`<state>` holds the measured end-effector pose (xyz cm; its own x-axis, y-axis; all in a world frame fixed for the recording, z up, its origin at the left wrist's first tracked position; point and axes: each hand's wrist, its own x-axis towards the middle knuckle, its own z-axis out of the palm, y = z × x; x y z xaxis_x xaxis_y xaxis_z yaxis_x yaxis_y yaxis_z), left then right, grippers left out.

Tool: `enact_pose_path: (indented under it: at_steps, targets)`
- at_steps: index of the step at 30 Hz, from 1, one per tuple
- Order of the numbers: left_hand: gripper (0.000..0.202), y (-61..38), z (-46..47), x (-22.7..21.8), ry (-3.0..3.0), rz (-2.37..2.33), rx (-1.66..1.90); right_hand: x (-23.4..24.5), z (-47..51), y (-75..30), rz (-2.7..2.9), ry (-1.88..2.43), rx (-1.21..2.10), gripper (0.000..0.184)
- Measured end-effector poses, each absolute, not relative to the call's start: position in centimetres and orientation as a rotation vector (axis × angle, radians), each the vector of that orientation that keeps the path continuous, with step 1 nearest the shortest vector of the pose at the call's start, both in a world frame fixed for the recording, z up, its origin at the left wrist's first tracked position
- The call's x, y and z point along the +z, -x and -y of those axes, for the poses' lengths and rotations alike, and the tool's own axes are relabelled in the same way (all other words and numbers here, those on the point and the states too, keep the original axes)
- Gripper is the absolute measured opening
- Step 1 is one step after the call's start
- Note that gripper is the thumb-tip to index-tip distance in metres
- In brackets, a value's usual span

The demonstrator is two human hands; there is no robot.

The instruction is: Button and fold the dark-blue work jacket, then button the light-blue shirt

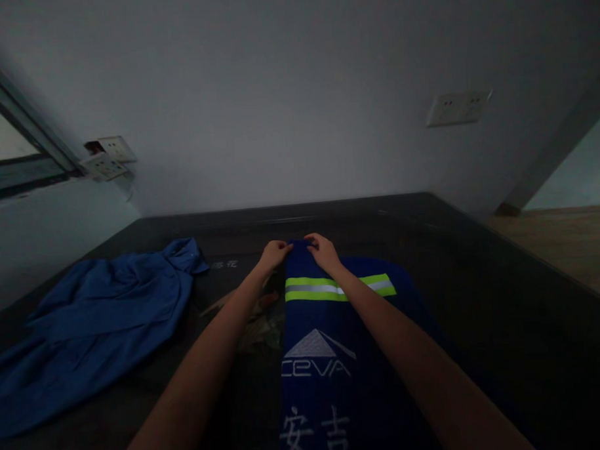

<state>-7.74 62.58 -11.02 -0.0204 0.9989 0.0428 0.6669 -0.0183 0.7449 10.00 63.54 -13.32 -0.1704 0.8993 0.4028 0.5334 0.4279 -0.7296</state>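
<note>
A dark blue work shirt with a yellow-and-grey reflective stripe and white "CEVA" lettering lies lengthwise on the dark table in front of me. My left hand pinches the shirt's far edge at its left corner. My right hand grips the same far edge just to the right. Both hands have fingers closed on the cloth, a few centimetres apart.
A lighter blue garment lies crumpled on the table's left side. Something pale and crinkled shows under my left forearm. Wall sockets sit at the left corner and another socket plate on the back wall.
</note>
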Motion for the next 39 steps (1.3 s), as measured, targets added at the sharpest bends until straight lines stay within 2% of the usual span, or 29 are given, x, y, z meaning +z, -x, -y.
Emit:
enact_pose_path:
  at_steps: [5, 8, 14, 18, 22, 27, 33, 39]
  targets:
    - [0.023, 7.1, -62.2, -11.3, -1.827, -1.889, 0.847, -13.4, -63.5, -10.0, 1.837, 1.283, 0.538, 0.033]
    - [0.021, 6.6, -61.5, -11.5, -1.905, -2.002, 0.791, -13.4, -63.1, -9.8, 1.931, 1.329, 0.407, 0.034]
    - [0.038, 5.1, -59.5, -10.2, -2.375, -2.18, 0.599, -13.1, -61.9, -9.3, 2.14, 1.432, 0.104, 0.035]
    - [0.038, 2.4, -58.6, -10.1, -2.495, -1.91, 0.568, -12.6, -62.1, -9.5, 2.083, 1.424, 0.178, 0.035]
    - [0.051, 0.3, -58.1, -11.6, -2.497, -1.81, 0.53, -10.8, -63.0, -11.8, 1.919, 1.311, 0.301, 0.034]
    - [0.056, 0.3, -57.8, -12.8, -2.524, -1.787, 0.417, -8.6, -60.5, -18.0, 1.979, 1.206, 0.186, 0.033]
    - [0.058, 0.5, -57.6, -13.0, -2.538, -1.781, 0.384, -11.1, -54.0, -23.4, 2.269, 1.395, 0.04, 0.052]
    - [0.055, 0.3, -57.5, -12.8, -2.513, -1.814, 0.293, -13.7, -53.1, -25.3, 2.394, 1.498, 0.094, 0.061]
